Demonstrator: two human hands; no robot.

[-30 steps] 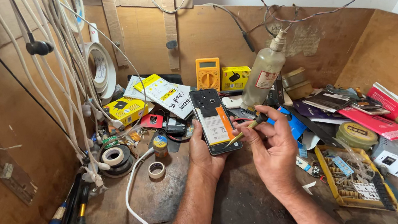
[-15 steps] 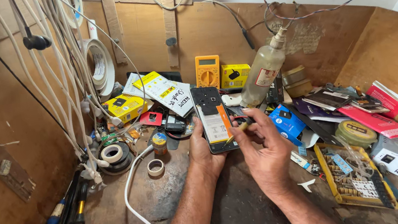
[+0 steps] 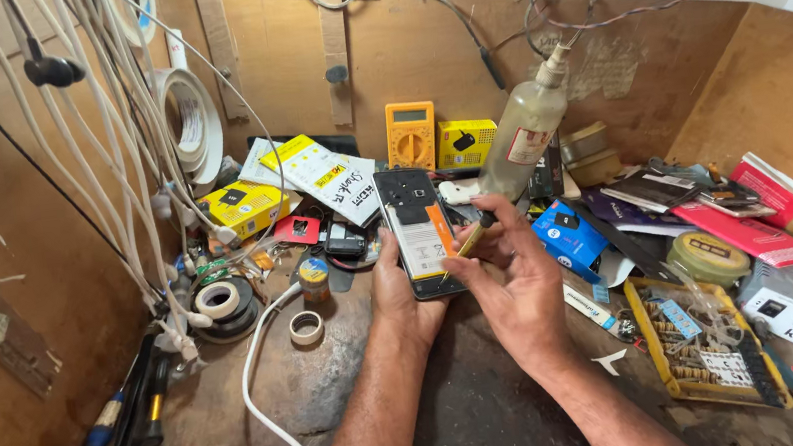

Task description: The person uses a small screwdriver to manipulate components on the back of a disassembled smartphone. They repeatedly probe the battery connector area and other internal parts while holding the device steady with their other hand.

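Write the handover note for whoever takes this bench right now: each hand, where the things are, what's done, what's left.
Left hand: grips the opened phone from below, back cover off, insides facing up.
Right hand: holds a small yellow-handled screwdriver, tip at the phone's lower right part.
Nearby: clear bottle behind the phone, blue box to the right, yellow parts tray at the near right, tape rolls on the left.
Done: back cover is off.
Left: the inner work; too small to tell which screws remain.
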